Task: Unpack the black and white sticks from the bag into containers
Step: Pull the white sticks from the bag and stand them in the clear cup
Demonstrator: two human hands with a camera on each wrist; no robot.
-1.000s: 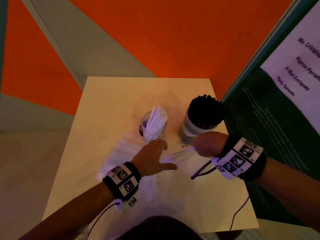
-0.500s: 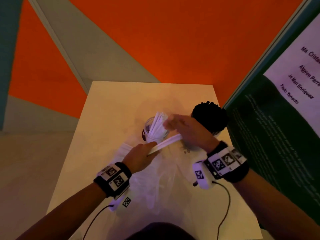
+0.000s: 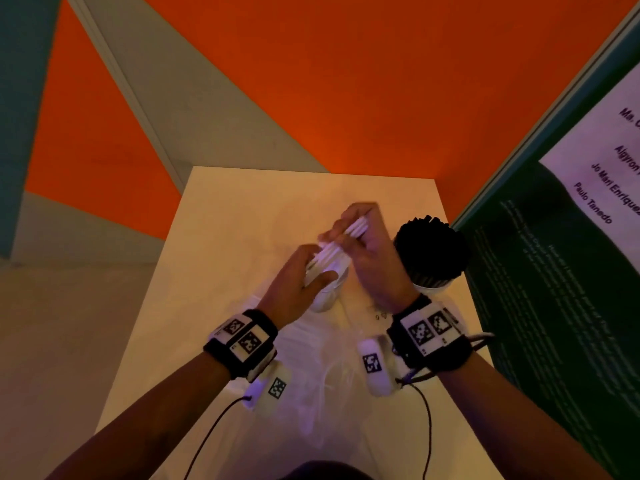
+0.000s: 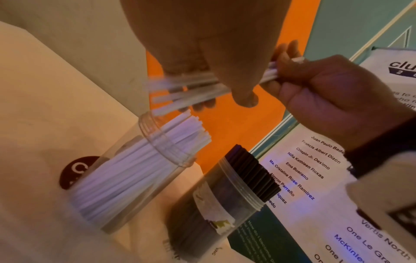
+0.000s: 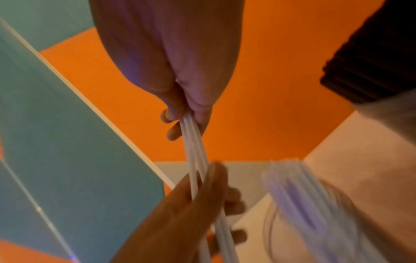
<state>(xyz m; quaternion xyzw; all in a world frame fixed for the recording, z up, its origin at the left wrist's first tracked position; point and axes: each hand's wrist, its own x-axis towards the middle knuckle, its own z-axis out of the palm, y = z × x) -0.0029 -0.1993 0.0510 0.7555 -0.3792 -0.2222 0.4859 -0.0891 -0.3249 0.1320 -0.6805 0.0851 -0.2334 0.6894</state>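
Observation:
A small bundle of white sticks (image 3: 347,236) is held by both hands above the clear jar of white sticks (image 3: 327,299). My right hand (image 3: 360,230) pinches the bundle's upper end (image 5: 191,135). My left hand (image 3: 304,275) curls round its lower part (image 5: 195,192), just over the jar's mouth (image 4: 157,124). The left hand hides most of that jar in the head view. A second jar packed with black sticks (image 3: 429,251) stands to the right (image 4: 225,195). The clear plastic bag (image 3: 311,393) lies flat on the table below my wrists.
The small cream table (image 3: 221,216) stands against an orange wall (image 3: 346,81). A dark green poster board with printed names (image 3: 554,271) stands close by the table's right edge, right beside the black-stick jar. Cables run from both wristbands over the near table edge.
My right hand lifted the white sticks off the bag and away from me toward the white-stick jar. My left hand left the bag and now grips the bundle's lower part above the jar.

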